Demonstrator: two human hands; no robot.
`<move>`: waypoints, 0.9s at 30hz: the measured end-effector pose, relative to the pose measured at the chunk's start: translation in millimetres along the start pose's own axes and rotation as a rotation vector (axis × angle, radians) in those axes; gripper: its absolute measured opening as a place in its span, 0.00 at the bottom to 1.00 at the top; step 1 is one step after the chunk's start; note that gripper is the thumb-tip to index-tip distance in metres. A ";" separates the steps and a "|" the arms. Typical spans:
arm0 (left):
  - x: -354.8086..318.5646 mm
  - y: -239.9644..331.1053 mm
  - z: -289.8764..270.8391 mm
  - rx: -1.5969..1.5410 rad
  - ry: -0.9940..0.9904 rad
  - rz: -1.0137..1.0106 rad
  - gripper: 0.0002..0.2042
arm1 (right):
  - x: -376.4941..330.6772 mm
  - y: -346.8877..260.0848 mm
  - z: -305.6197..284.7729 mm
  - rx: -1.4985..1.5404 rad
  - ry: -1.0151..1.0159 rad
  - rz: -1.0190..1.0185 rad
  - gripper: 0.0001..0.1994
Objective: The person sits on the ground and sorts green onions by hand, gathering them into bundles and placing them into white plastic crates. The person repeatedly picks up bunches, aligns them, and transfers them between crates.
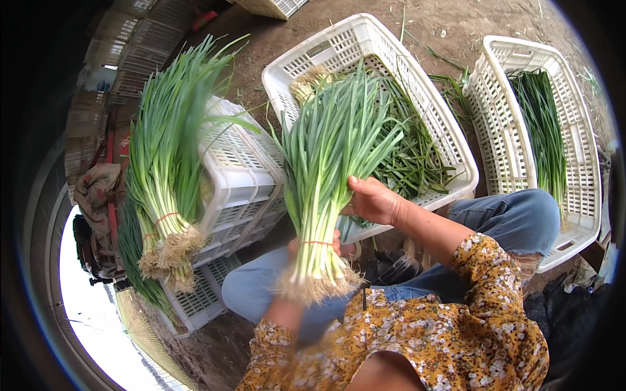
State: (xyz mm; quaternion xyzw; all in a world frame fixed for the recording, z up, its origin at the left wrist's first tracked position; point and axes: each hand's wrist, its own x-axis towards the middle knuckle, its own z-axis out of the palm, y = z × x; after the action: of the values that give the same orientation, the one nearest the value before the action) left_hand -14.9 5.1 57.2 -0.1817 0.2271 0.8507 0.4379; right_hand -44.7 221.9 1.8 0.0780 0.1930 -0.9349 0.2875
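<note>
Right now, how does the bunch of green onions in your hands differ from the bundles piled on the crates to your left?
The held bunch stands upright between the left hand and right hand, roots down; the stacked bundles lean on the white crates, untouched. The held bunch is a single bundle; the stacked bundles are several, lying on top of one another. Both are long green leaves with white stalks and pale roots, tied near the roots with a thin red band.

Soft, even daylight with faint shadows; fisheye bends the dark-vignetted rim, lower-left glare blows out, and the lower hand blurs.
</note>
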 end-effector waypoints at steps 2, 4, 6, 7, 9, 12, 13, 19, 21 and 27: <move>-4.4 -2.5 2.3 0.059 -0.110 -0.100 0.36 | -6.1 -8.5 20.6 0.081 0.074 -0.105 0.31; 3.2 1.3 3.1 0.302 -0.020 -0.025 0.44 | -8.0 -16.0 18.2 -0.047 0.206 -0.128 0.29; 15.3 1.5 0.5 0.424 -0.072 0.040 0.46 | -8.0 -21.5 11.2 -0.259 0.363 -0.187 0.30; 21.2 1.7 -9.7 0.520 -0.104 0.051 0.47 | -8.0 -22.0 10.5 -0.318 0.369 -0.240 0.31; 30.1 1.4 -7.0 0.649 0.074 -0.141 0.31 | -5.7 -19.6 3.6 -0.474 0.442 -0.229 0.29; 34.4 -10.7 -0.1 0.674 0.160 -0.111 0.25 | -8.4 -26.7 -15.1 -0.356 0.422 -0.076 0.36; 35.7 -9.4 0.3 0.656 0.165 -0.101 0.24 | -7.5 -26.0 -28.3 -0.275 0.505 -0.025 0.38; 36.8 -14.8 -6.1 0.649 0.185 -0.059 0.21 | -17.1 -16.2 -21.5 -0.834 0.627 -0.158 0.13; 38.8 -16.7 -5.8 0.669 0.156 -0.075 0.21 | -12.7 -14.9 -8.6 -0.768 0.659 -0.054 0.14; 40.8 -15.3 -5.2 0.607 0.147 -0.078 0.21 | -15.2 -1.9 -10.1 -0.720 0.680 -0.217 0.09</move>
State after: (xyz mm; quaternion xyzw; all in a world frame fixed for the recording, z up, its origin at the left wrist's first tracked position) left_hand -24.1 37.1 28.7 -0.1123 0.4946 0.7110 0.4870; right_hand -32.9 235.1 -3.0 0.2536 0.5928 -0.7551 0.1185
